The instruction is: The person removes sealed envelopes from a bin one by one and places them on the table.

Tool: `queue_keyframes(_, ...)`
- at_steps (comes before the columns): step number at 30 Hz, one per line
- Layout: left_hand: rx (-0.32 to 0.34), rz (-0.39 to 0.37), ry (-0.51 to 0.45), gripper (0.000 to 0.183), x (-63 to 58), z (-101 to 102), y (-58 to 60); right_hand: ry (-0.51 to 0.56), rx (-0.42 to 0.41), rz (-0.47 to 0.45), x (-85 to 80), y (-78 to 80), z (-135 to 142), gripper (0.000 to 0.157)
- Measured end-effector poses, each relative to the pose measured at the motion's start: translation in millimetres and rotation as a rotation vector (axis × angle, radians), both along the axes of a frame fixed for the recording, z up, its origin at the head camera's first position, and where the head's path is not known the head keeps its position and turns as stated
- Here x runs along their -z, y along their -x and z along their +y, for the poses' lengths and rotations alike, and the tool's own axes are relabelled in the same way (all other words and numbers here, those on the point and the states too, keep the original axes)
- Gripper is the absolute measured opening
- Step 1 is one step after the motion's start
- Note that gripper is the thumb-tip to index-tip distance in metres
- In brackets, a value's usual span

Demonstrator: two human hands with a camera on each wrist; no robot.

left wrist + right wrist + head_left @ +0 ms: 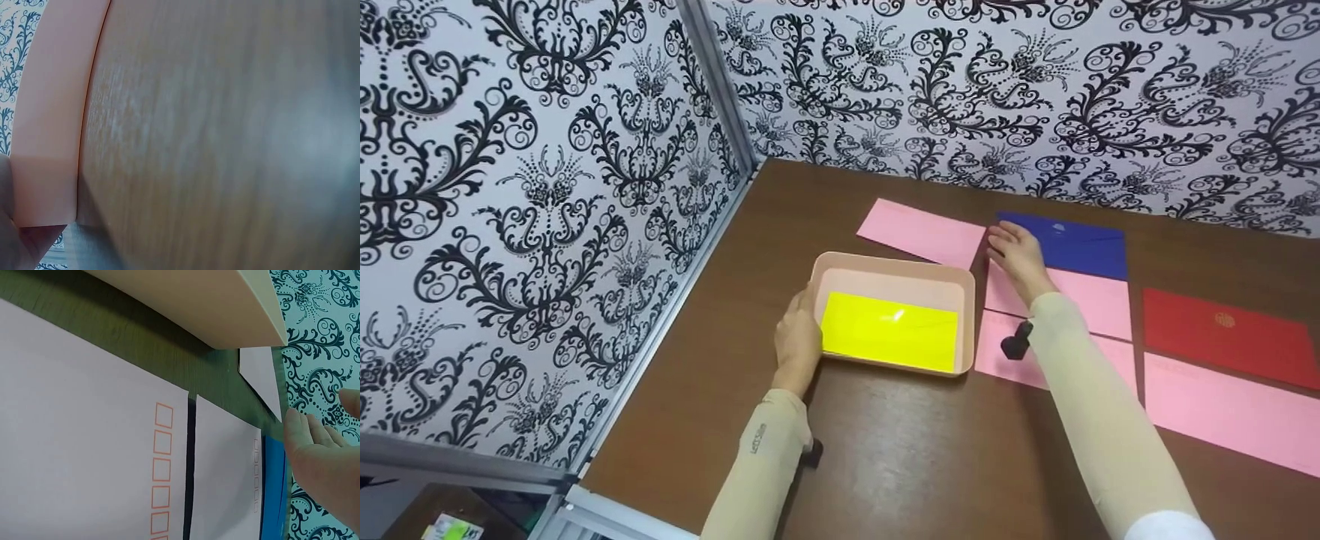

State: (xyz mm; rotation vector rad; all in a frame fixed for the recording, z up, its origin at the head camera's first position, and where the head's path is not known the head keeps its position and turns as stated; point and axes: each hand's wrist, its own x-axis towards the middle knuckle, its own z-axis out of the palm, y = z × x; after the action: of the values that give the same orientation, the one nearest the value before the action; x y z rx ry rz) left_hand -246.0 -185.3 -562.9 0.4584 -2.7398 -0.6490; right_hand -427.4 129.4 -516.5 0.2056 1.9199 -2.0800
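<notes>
My left hand (799, 337) holds a light-pink tray (892, 262) at its left side, near the front corner. Its thumb is largely hidden in the head view; in the left wrist view, skin shows at the corner of the tray wall (50, 124). Inside the tray lies a bright yellow envelope (889, 330). My right hand (1020, 259) is above a pink envelope (1087, 300) and overlaps the left edge of a blue envelope (1080, 244). Its fingers extend with nothing between them, thumb apart, as the right wrist view shows. A second pink envelope (997, 356) lies nearer me.
Behind the tray another pink envelope (922, 232) lies askew. At the right are a red envelope (1230, 337) and a further pink envelope (1237, 409). Patterned walls (840, 82) close off the back and left of the brown table (877, 450).
</notes>
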Motion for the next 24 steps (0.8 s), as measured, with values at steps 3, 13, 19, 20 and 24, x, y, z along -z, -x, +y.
queue_keyframes(3, 0.003, 0.011, 0.011, 0.056, -0.2, 0, -0.5, 0.000, -0.004, 0.001, -1.7, -1.6, 0, 0.061)
queue_keyframes(13, -0.003, -0.024, -0.028, 0.053, -2.6, 0, -1.7, -0.097, -0.081, 0.100, 2.9, -7.5, -2, 0.056)
queue_keyframes(19, 0.000, -0.021, -0.025, 0.054, -2.2, 0, -0.9, -0.565, -0.306, 0.342, 10.6, -11.3, -4, 0.042)
queue_keyframes(20, 0.001, -0.019, -0.027, 0.054, -2.1, 1, -0.5, -0.638, -0.348, 0.382, 11.6, -11.7, -4, 0.040)
queue_keyframes(24, 0.002, -0.019, -0.034, 0.053, -1.9, 0, -0.8, -0.832, -0.508, 0.524, 16.2, -11.6, -9, 0.036)
